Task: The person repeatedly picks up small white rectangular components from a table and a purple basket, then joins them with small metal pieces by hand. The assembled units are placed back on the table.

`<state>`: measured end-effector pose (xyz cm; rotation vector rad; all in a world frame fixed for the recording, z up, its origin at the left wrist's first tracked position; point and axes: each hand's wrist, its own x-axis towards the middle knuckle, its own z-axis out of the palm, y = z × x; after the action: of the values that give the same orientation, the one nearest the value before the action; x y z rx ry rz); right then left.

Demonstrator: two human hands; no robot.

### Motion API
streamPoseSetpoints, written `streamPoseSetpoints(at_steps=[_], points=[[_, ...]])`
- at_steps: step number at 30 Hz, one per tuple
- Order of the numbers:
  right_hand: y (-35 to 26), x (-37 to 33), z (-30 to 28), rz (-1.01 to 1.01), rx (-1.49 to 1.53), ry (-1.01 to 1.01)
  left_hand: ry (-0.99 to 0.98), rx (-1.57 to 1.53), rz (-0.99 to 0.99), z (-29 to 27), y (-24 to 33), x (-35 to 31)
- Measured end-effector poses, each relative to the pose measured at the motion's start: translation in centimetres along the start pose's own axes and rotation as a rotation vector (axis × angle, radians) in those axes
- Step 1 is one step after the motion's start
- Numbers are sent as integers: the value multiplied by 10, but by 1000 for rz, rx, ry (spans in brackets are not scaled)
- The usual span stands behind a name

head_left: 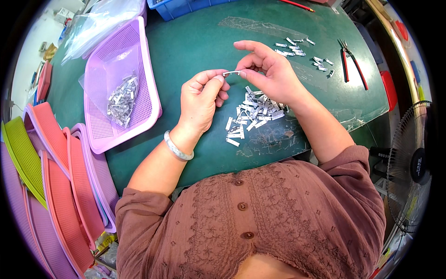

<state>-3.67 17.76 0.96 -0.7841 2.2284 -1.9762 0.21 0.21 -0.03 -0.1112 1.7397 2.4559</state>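
A small silvery metal bracket [231,72] is stretched between my two hands above the green table. My left hand [203,95], with a pale bangle [175,148] at its wrist, pinches one end between thumb and forefinger. The other end sits between the thumb and forefinger of my right hand [269,74], whose remaining fingers are curled or raised. Just below the hands lies a loose pile of similar metal pieces [260,109]. Farther off to the right are smaller scattered groups of such pieces [292,49].
At left, a purple mesh basket [148,100] holds a clear bag of metal pieces [123,100]. Red-handled pliers [353,67] lie at the right. Stacked coloured baskets [65,204] stand at lower left. A blue bin [186,8] is at the back, a fan [409,167] at far right.
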Motion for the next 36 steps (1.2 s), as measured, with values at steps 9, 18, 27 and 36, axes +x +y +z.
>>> streamPoseSetpoints(at_steps=[9, 18, 27, 36], points=[[-4, 0, -1, -50, -117, -35, -7, 25, 11, 1, 0, 0], [-3, 4, -10, -82, -231, -27, -44, -82, -21, -4, -3, 5], [9, 1, -11, -162, -579, -276, -85, -335, -198, -10, 1, 8], [7, 2, -14, -86, -615, -285, -105, -168, -198, -8, 1, 6]])
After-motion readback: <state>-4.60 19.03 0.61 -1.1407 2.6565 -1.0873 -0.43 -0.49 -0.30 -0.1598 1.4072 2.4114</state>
